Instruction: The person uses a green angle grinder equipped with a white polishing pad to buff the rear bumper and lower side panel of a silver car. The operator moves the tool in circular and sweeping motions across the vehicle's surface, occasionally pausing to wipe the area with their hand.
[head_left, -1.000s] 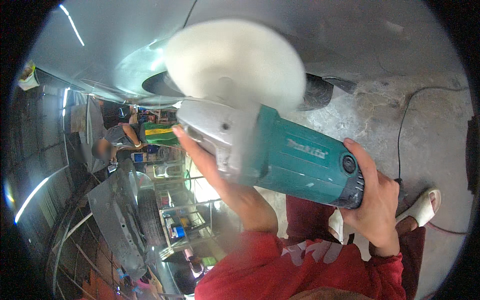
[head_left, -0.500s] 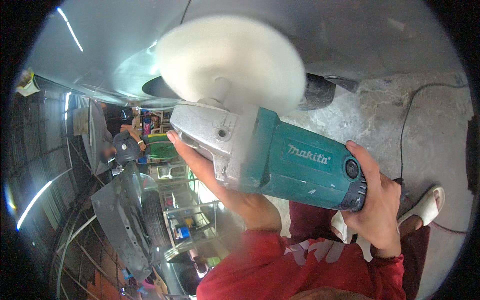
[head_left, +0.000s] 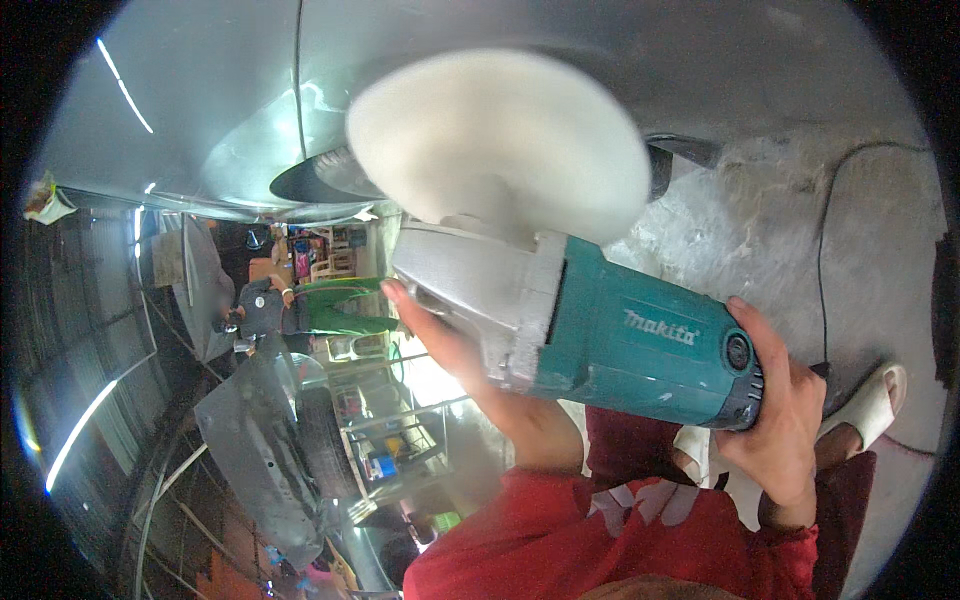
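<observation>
Polisher (head_left: 640, 345) is gripped: left hand (head_left: 450, 355) at its 9 o'clock, right hand (head_left: 780, 400) at 4 o'clock; pad (head_left: 500, 125) (blurred) at 11 o'clock.

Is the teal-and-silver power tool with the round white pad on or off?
Apparently on: the round white pad is blurred as if spinning, while the teal plastic casing looks sharper.

Dim background, pale glare on the grey panel (head_left: 225, 90), blurred white disc (head_left: 500, 130), black fisheye vignette
</observation>
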